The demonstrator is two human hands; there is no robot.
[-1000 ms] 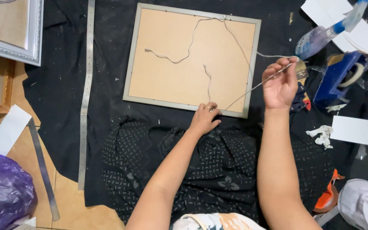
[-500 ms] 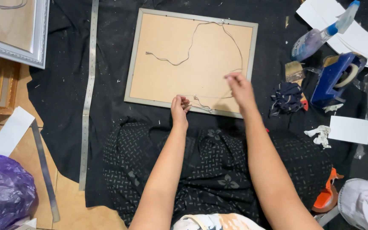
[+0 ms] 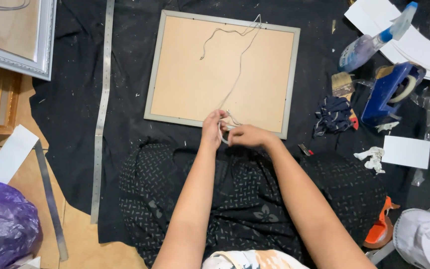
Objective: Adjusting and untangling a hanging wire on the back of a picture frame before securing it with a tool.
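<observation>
Fingers [image 3: 214, 119] pinching pale looped wire [image 3: 239, 69], across tan frame back [image 3: 190, 84]

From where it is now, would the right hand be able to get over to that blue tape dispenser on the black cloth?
Probably yes. The right hand is busy pinching the thin wire at the frame's near edge, but only a low crumpled dark rag lies between it and the blue tape dispenser.

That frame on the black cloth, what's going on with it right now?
A person sits over a picture frame lying face down on a black cloth. Both hands meet at its near edge: the left hand and right hand pinch a thin wire that trails loosely across the frame's brown backing. A metal ruler lies to the left; a spray bottle, brush and blue tape dispenser sit to the right.
</observation>
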